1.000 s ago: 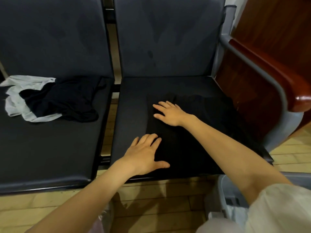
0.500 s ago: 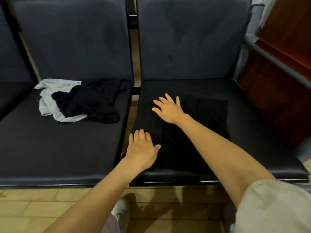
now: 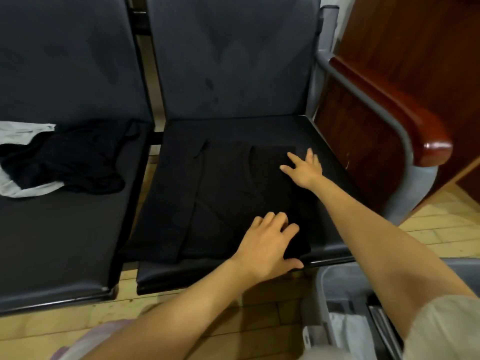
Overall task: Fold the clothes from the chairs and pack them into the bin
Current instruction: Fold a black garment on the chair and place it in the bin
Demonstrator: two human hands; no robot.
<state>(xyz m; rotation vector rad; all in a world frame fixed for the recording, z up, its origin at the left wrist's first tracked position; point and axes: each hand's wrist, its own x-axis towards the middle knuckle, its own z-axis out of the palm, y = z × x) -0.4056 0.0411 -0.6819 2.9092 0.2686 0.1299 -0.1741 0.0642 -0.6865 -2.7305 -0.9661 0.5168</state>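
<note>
A heap of black and white clothes [image 3: 59,162] is lying on the left chair [image 3: 52,242], as before. The black garment [image 3: 228,198] is lying flat on the right chair [image 3: 233,128]. The left hand [image 3: 267,245], earlier at the garment's left edge, is now resting bent fingers on its near right corner; whether it is gripping cannot be told. The right hand [image 3: 304,168] is pressing spread fingers at the far right edge. The grey bin [image 3: 337,278] is showing again below.

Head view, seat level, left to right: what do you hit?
Crumpled black-and-white clothes pile → flat black garment → wooden armrest. Skipped: left hand and right hand, both over the garment.
</note>
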